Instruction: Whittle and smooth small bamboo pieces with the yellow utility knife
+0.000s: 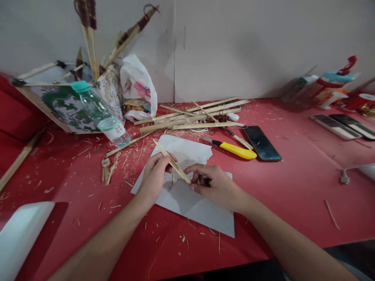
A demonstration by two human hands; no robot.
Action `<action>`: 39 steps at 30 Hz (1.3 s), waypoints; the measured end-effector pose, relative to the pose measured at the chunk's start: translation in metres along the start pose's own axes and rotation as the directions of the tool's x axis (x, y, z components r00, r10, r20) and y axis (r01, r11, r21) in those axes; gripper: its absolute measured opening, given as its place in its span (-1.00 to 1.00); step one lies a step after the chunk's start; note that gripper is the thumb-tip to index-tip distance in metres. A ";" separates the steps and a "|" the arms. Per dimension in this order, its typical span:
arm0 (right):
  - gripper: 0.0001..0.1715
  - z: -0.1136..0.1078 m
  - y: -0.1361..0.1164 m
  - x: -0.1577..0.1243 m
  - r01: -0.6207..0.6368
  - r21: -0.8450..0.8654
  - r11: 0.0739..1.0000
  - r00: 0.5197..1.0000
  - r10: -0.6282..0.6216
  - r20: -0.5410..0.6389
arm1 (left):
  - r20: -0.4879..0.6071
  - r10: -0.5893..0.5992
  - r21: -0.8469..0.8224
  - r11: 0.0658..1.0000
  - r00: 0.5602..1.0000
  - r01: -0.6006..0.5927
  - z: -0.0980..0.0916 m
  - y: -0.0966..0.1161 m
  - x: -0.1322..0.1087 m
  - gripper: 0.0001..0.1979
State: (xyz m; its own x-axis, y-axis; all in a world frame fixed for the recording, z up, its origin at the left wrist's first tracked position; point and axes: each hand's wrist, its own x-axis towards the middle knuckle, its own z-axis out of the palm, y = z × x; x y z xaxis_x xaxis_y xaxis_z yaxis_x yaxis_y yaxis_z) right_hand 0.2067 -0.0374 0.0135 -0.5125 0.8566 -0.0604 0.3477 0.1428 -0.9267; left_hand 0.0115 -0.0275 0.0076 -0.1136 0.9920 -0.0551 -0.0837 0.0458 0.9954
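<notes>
A thin, pale bamboo strip (175, 165) with a pointed far end slants between my hands, above a white sheet of paper (202, 212). My left hand (156, 171) is closed around its upper part, thumb on top. At its lower end, my right hand (212, 183) pinches it between thumb and fingers. The paper lies on the red table and carries a small sliver (172, 179) and some dust. Beyond the right hand rests a yellow utility knife (238, 150), its blade end toward the left.
Several bamboo strips (187, 120) lie piled at the back among shavings. A water bottle (113, 128) leans beside a dragon-print lantern frame (63, 105) and a plastic bag (137, 88). A phone (261, 143) sits right of the knife. A white object (25, 234) occupies the left front.
</notes>
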 end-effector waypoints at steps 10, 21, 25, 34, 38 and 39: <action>-0.70 -0.006 -0.009 0.000 0.063 -0.009 0.998 0.996 -0.063 0.060 | 0.294 -0.011 0.115 0.993 0.956 -0.024 0.007 0.006 -0.013 -0.86; -0.60 -0.005 -0.006 -0.003 0.109 -0.108 0.988 0.987 -0.095 0.130 | 0.163 0.083 0.086 0.991 0.983 -0.098 0.002 0.009 -0.007 -0.89; -0.62 -0.006 -0.010 -0.003 0.132 -0.115 0.984 0.977 -0.110 0.184 | 0.139 0.080 0.059 0.994 0.987 -0.089 0.000 0.006 -0.005 -0.87; -0.68 -0.005 -0.010 -0.003 0.118 -0.100 0.988 0.979 -0.098 0.181 | 0.148 0.072 0.003 0.997 0.986 -0.073 0.001 0.006 -0.007 -0.85; -0.75 -0.004 -0.009 -0.003 0.099 -0.043 0.994 0.982 -0.090 0.167 | 0.157 0.043 -0.048 0.998 0.987 -0.035 0.002 0.005 -0.007 -0.86; -0.75 -0.005 -0.008 -0.004 0.089 -0.022 0.996 0.983 -0.084 0.165 | 0.162 0.035 -0.062 0.998 0.986 -0.025 0.002 0.005 -0.007 -0.86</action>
State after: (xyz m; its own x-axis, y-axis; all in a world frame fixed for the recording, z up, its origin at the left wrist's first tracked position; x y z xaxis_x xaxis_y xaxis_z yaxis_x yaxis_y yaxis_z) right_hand 0.2092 -0.0394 0.0232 -0.6624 0.7479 -0.0428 0.3184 0.2293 -0.9198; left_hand 0.0139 -0.0338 0.0136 0.0453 0.9990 -0.0070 -0.1421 0.0134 0.9898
